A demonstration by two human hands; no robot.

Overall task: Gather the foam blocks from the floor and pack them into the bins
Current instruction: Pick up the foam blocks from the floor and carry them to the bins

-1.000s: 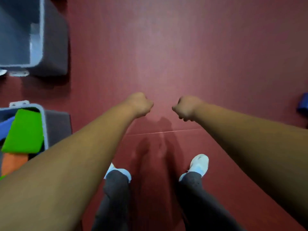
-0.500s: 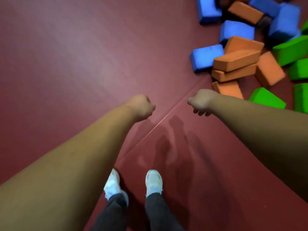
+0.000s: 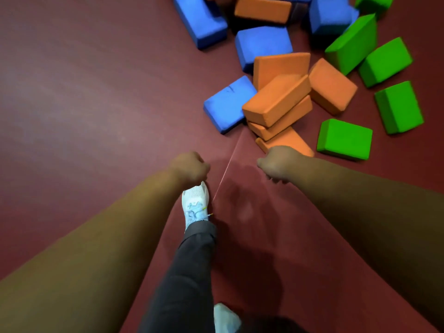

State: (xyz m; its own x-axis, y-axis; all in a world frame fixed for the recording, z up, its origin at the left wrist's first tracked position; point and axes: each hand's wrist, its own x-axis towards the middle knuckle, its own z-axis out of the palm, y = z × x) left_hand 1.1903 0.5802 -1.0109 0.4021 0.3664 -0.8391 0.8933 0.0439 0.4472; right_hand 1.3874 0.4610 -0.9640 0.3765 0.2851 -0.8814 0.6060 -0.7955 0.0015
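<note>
Head view, and the blocks [image 3: 264, 44] are seen heaped in the upper right of the frame, blue, orange and green, on the red floor [image 3: 96, 104]. Both arms are stretched forward at mid-frame. The left hand [image 3: 191, 168] is curled into a fist with nothing in it. The right hand [image 3: 278, 164] is likewise curled and empty, just below the lowest orange block [image 3: 286, 140], whose near edge is covered by it. No block is held yet, so the approach is judged to be the step in hand. It would be done well if the fingers were spread wide early and the top orange block [image 3: 276, 99] were lifted first, so the stack beneath is not toppled. Flat sides should be clamped, since foam gives under a pinch. The blue block [image 3: 228, 104] at the pile's left and the green block [image 3: 344, 139] lying apart look freely reachable too. A white shoe [image 3: 195, 203] is planted below the left fist. No bins are in view, the pile is cut off at the top edge, and both palms are turned away.
</note>
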